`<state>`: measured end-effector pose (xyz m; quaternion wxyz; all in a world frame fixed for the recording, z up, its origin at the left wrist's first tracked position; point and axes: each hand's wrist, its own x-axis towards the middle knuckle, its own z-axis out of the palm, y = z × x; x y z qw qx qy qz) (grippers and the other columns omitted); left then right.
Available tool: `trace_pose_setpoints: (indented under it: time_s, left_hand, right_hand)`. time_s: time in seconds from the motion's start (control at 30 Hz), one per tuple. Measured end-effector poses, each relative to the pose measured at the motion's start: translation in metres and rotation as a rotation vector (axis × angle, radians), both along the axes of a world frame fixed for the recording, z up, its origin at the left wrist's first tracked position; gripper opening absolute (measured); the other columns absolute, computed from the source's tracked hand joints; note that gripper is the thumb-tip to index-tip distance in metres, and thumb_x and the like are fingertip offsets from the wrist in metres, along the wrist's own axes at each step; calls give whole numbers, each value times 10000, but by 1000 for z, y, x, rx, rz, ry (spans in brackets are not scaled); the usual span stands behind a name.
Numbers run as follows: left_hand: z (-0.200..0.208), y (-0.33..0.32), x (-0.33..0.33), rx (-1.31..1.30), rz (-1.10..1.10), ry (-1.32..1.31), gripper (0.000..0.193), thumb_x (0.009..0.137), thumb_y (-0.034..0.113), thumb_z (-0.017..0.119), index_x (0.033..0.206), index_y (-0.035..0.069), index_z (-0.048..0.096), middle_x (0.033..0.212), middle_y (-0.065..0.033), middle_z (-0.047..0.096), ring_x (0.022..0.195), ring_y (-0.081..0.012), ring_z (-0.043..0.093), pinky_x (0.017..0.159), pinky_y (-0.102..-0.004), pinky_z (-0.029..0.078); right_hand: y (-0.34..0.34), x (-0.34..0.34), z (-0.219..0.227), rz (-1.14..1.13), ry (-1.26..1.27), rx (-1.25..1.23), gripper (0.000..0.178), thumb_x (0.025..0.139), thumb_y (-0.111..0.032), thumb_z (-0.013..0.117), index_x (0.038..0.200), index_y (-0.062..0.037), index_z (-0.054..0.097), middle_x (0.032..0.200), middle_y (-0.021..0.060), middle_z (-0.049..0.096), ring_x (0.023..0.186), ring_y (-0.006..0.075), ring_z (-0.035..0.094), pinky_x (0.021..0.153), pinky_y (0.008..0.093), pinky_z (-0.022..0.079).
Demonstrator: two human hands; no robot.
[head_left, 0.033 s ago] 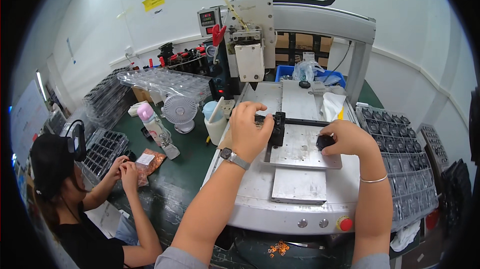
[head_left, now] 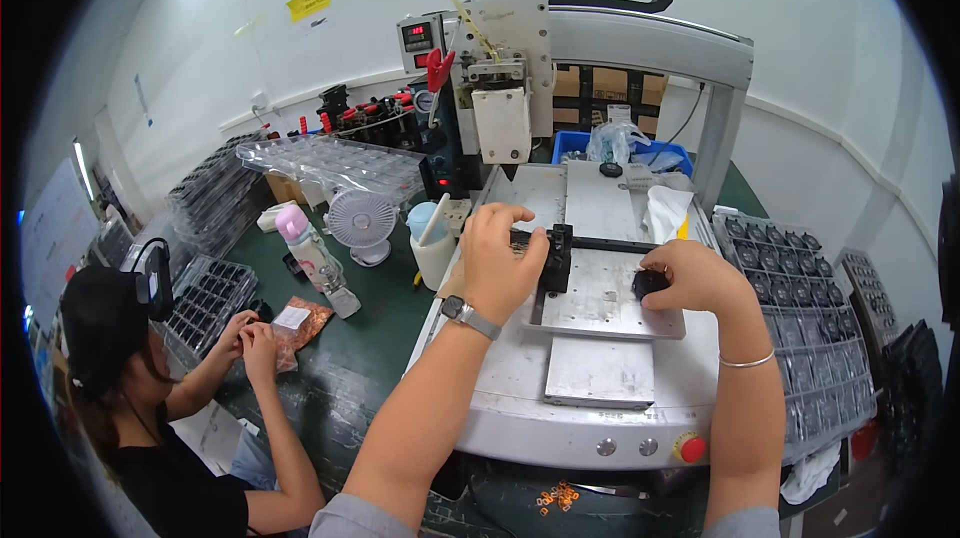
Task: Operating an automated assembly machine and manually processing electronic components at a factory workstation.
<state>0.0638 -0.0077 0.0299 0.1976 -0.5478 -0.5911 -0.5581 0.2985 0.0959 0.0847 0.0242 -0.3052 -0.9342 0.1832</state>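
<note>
My left hand (head_left: 502, 260) is curled around the left side of an upright black block (head_left: 558, 260), thumb against it and part of the grip hidden. That block stands at the left end of a black bar (head_left: 612, 245) on a metal plate (head_left: 590, 310). Toward the plate's right edge, my right hand (head_left: 692, 276) pinches a small round black part (head_left: 648, 284) between thumb and fingers. The part sits low, at the plate's surface; whether it touches cannot be made out. Above and behind is the machine's head with a pale block (head_left: 501, 126).
Trays of black parts (head_left: 785, 258) stand right of the machine. A red button (head_left: 690, 447) is on its front. Orange pieces (head_left: 557, 498) lie below. On the left are a fan (head_left: 362, 223), a bottle (head_left: 310, 248), a white container (head_left: 432, 256) and a co-worker (head_left: 150, 408) handling something small.
</note>
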Motion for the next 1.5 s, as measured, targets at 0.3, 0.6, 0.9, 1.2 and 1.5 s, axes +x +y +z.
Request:
trace_pose_setpoints:
  time_s: [0.3, 0.6, 0.9, 1.2, 1.5]
  left_hand:
    - [-2, -2, -4, -156, -50, -118, 185, 753, 154, 668, 859, 7, 627, 898, -122, 602, 847, -245, 589, 773, -351, 467]
    - [-7, 2, -3, -378, -270, -223, 227, 747, 260, 679, 786, 37, 701, 856, -135, 614, 843, -292, 593, 763, -375, 470]
    - [-5, 8, 12, -280, -257, -328, 166, 720, 160, 701, 739, -5, 691, 760, -112, 610, 719, -230, 600, 669, -331, 471]
    - [13, -8, 9, 58, -197, -242, 130, 724, 100, 712, 775, -9, 664, 795, -81, 598, 733, -185, 586, 648, -282, 463]
    - [21, -18, 16, 144, -185, -137, 146, 697, 72, 729, 796, -7, 657, 830, -85, 575, 746, -188, 565, 661, -282, 463]
  right_hand:
    - [-14, -22, -9, -47, 89, 174, 485, 595, -221, 704, 1046, -54, 641, 937, 158, 559, 861, 306, 579, 780, 342, 483]
    - [-22, -53, -19, 248, 451, 143, 382, 716, -119, 662, 1082, -23, 610, 1030, 151, 622, 975, 303, 571, 875, 360, 449]
    - [-30, -55, -15, 214, 339, 116, 459, 712, -136, 667, 1150, -20, 595, 1041, 173, 620, 974, 327, 575, 872, 373, 456]
    - [-24, -66, -15, 151, 501, 193, 388, 719, -120, 678, 1090, -24, 621, 991, 156, 593, 916, 310, 588, 824, 363, 473]
    - [-25, -89, -30, 229, 782, 158, 398, 776, -57, 654, 1144, -2, 510, 1111, 146, 558, 1056, 280, 548, 884, 331, 450]
